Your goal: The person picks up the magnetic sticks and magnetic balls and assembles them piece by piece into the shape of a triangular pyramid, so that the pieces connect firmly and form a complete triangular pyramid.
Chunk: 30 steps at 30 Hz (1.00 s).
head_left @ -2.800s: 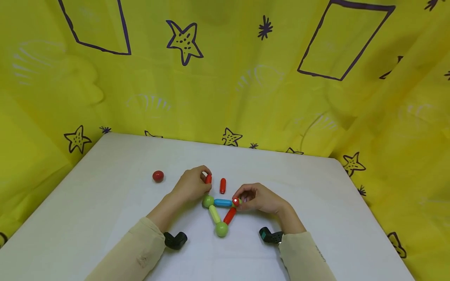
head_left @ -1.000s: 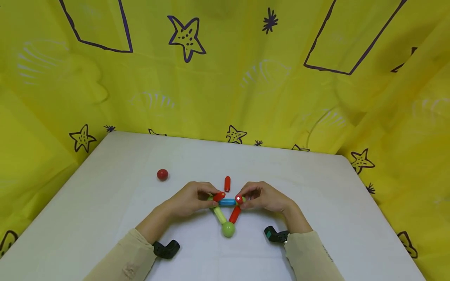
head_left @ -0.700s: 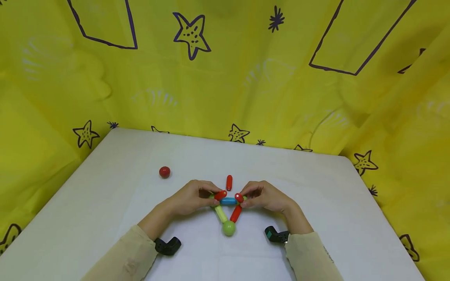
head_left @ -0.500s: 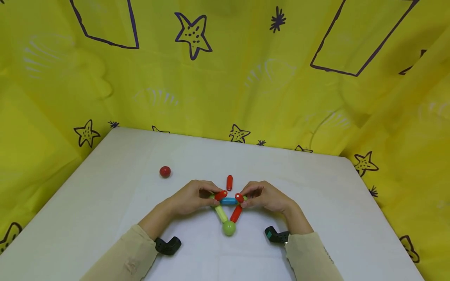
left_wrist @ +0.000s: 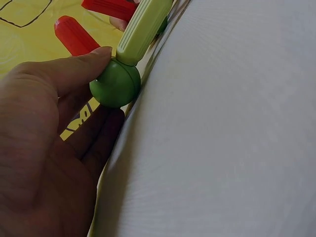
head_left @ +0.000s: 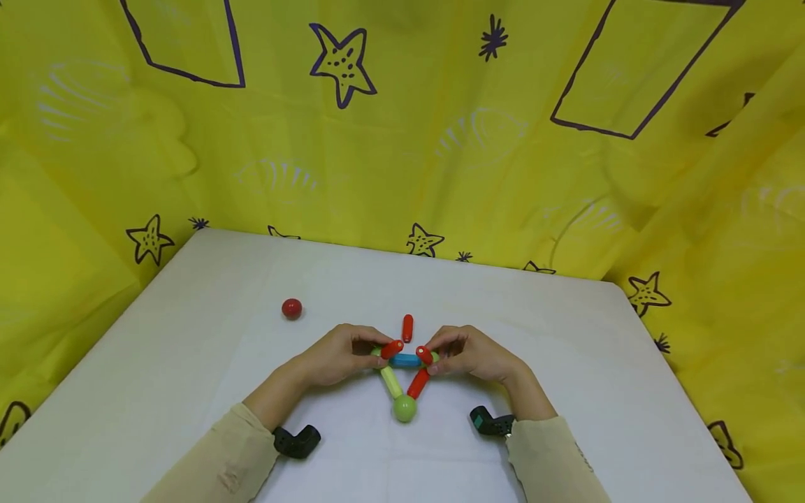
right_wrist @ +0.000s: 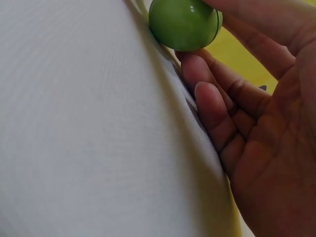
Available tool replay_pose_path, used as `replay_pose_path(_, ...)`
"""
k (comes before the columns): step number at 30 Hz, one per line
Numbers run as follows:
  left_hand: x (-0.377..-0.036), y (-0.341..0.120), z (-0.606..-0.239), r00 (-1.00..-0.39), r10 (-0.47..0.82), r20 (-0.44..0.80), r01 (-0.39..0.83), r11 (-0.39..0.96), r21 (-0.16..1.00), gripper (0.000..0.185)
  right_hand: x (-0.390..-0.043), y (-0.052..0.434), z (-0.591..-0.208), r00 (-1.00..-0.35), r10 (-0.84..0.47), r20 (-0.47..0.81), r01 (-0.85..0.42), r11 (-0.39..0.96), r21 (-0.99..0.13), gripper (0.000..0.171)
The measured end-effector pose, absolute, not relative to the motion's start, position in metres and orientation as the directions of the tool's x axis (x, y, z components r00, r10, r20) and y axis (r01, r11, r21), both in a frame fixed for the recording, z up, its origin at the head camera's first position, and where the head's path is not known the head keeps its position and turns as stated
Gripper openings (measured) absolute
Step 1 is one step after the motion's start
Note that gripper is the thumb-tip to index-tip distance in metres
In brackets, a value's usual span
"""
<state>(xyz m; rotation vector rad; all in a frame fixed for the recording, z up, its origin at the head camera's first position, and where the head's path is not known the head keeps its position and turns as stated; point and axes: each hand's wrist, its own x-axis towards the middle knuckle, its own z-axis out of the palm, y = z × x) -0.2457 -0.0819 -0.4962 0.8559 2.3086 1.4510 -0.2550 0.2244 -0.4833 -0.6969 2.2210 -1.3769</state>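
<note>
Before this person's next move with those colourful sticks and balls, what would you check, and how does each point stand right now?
1. Left hand has hold of its corner: ok, its thumb rests on the green ball there.
2. Right hand holds the other corner's green ball: ok.
3. Flat triangle complete: ok, the blue stick, pale green stick and red stick meet at the near green ball.
4. Two short red sticks raised at the corners meet on top: not ok, their tips are apart.
5. Spare red stick and loose red ball within reach: ok, both lie on the white table.
</note>
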Motion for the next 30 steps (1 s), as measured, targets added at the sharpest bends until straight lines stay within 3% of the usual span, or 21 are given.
replay_pose_path(26,-0.242,-0.079,-0.507,-0.794,0.607,0.029,0.321,0.379,0.868,0.028,-0.250,0.223,-0.487,-0.765,-0.629,-0.141,-0.196,0.435,-0.879,0.035)
replay_pose_path(30,-0.245,-0.081,-0.504,-0.800,0.599,0.038,0.327,0.382,0.864,0.028,-0.258,0.226,-0.485,-0.805,-0.577,-0.140,-0.144,0.418,-0.897,0.029)
